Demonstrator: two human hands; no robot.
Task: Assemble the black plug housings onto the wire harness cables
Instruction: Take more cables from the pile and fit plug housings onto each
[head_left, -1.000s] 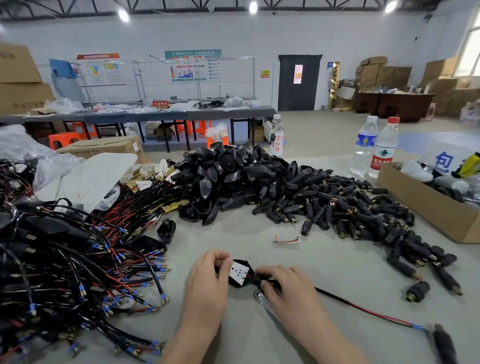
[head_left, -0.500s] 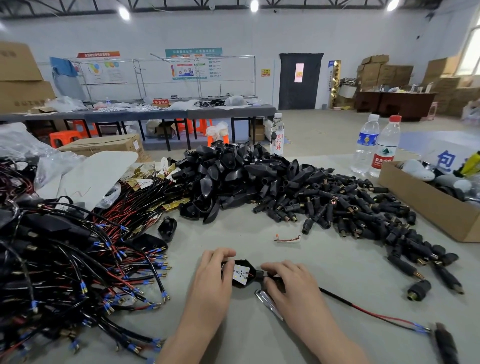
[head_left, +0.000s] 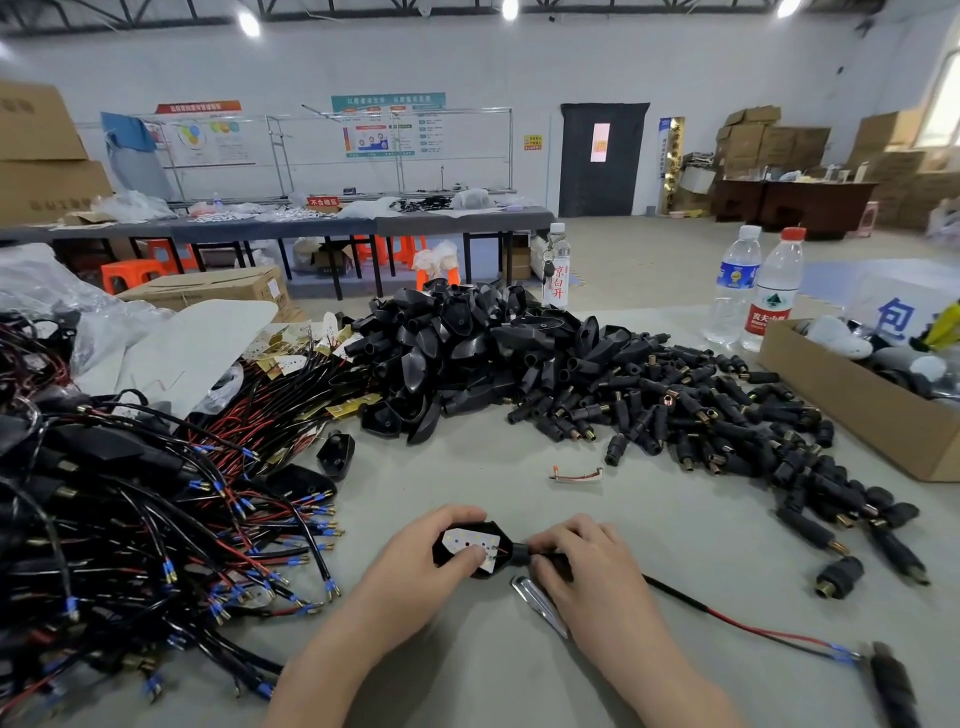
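Observation:
My left hand (head_left: 415, 564) grips a black plug housing (head_left: 496, 535) low on the grey table, its thumb pressing a small white circuit board (head_left: 467, 543) seated inside it. My right hand (head_left: 582, 564) pinches the housing's neck where a black cable (head_left: 675, 595) enters. That cable runs right, splitting into red and black wires with blue-sleeved ends (head_left: 841, 652). A heap of empty black housings (head_left: 467, 353) lies behind, and a pile of black barrel plugs (head_left: 717, 415) spreads to the right.
A tangle of wire harness cables (head_left: 130, 530) fills the left side. Metal tweezers (head_left: 540, 605) lie under my right hand. A small copper clip (head_left: 575, 474) sits mid-table. A cardboard box (head_left: 852, 400) and two water bottles (head_left: 756, 286) stand at right.
My left thumb has shifted onto the white board, which now lies flatter in the housing. My right hand stays at the cable neck.

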